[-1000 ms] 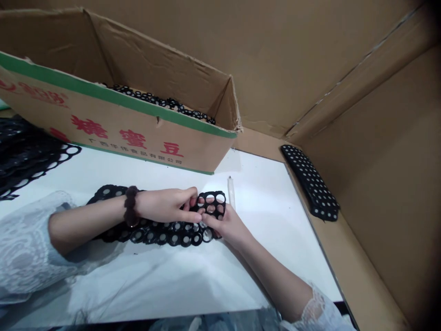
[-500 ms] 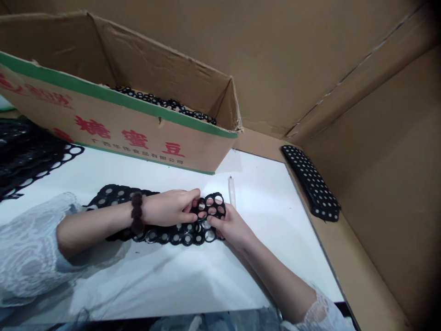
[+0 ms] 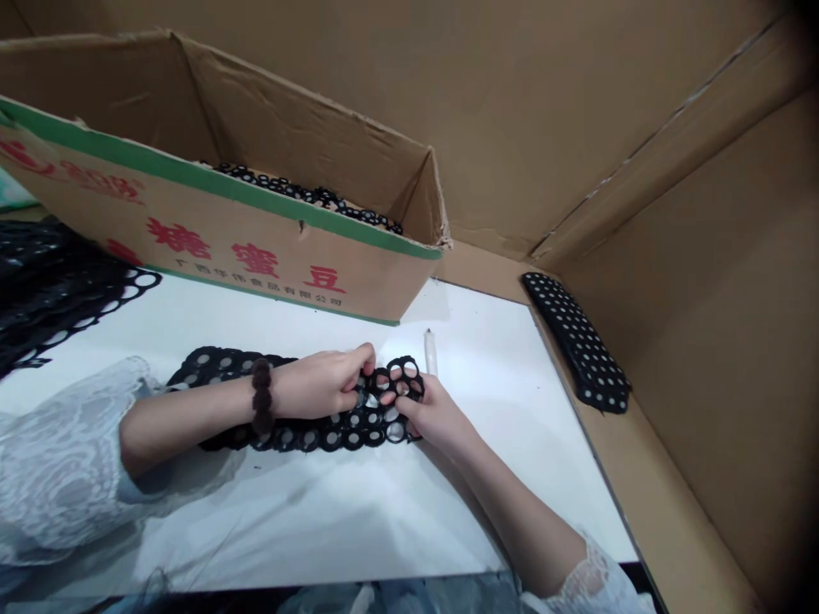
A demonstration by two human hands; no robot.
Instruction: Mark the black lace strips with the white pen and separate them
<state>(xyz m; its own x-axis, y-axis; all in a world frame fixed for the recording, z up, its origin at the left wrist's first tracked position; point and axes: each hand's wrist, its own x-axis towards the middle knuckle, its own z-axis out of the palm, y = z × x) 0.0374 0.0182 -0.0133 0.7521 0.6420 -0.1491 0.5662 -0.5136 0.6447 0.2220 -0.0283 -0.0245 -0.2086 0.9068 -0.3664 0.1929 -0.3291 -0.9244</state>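
A black sheet with rows of round holes and pale discs (image 3: 320,437) lies on the white table, partly under my left forearm. Its right end is raised between my hands as a small ring-patterned flap (image 3: 404,375). My right hand (image 3: 435,414) pinches that flap between thumb and fingers. Over the sheet, just left of the flap, my left hand (image 3: 329,382) has thumb and fingers drawn together; what lies between its fingertips is too small to make out. A white pen-like tool (image 3: 431,351) lies behind my right hand.
An open cardboard box (image 3: 281,256) with black ring-patterned pieces inside stands at the back left. A stack of black perforated sheets (image 3: 57,290) lies at the far left. Another dotted black piece (image 3: 576,341) rests by the cardboard wall at right.
My left hand has shifted slightly right and its fingertips have come off the flap's left edge. The flap has turned a little and moved slightly right with my right hand.
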